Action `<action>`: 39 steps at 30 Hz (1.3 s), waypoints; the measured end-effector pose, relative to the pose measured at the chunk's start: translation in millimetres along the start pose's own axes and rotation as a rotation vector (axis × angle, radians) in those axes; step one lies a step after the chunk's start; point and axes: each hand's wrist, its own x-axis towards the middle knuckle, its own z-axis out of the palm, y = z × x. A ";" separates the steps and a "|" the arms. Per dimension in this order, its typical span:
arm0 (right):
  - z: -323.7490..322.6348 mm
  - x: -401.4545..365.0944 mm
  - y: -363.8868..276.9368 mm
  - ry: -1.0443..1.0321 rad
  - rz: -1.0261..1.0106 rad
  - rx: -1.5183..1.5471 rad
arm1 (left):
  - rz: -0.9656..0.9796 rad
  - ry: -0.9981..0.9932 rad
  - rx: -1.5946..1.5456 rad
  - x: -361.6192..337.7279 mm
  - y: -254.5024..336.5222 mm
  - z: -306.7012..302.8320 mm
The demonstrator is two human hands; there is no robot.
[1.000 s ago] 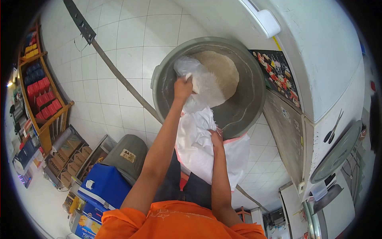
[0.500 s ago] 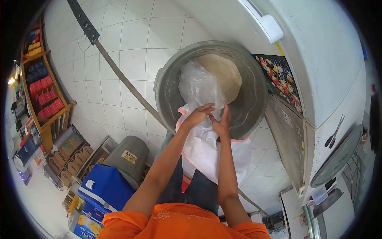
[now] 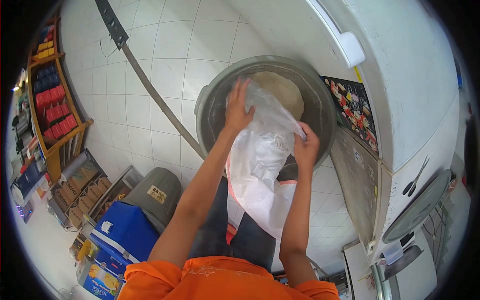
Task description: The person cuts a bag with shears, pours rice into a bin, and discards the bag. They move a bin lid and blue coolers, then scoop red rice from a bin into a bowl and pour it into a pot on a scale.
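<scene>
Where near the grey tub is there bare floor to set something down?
The white tiles left of the tub are bare, bordered by the wooden shelf and crossed by a metal strip. The tub itself is crowded: left hand and right hand are on the sack. A white cabinet stands close on its right; grey bin and blue cooler fill the lower left.

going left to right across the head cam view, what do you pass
wooden shelf → blue cooler → left hand, fingers spread → right hand, gripping the white sack → food picture panel → scissors
</scene>
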 end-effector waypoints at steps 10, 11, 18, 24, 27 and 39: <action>-68.9 1.0 -64.1 0.254 -0.202 -0.121 | 0.152 -0.154 -0.258 77.1 52.0 -35.9; -69.6 1.2 -64.7 0.255 -0.201 -0.119 | 0.208 -0.101 -0.279 73.2 57.3 -42.4; -60.8 -22.6 -86.3 0.284 -0.252 -0.062 | 0.061 0.023 -0.473 45.8 85.3 -66.8; -24.6 -48.3 -91.2 0.013 -0.294 -0.027 | 0.116 -0.142 -0.397 -25.3 136.9 -85.0; 3.7 -61.0 -85.1 -0.011 -0.238 0.100 | 0.316 -0.320 -0.456 -71.1 153.5 -83.0; 5.0 -125.0 -88.0 -0.249 -0.220 -0.011 | -1.166 -0.091 -0.964 -81.8 42.3 -86.8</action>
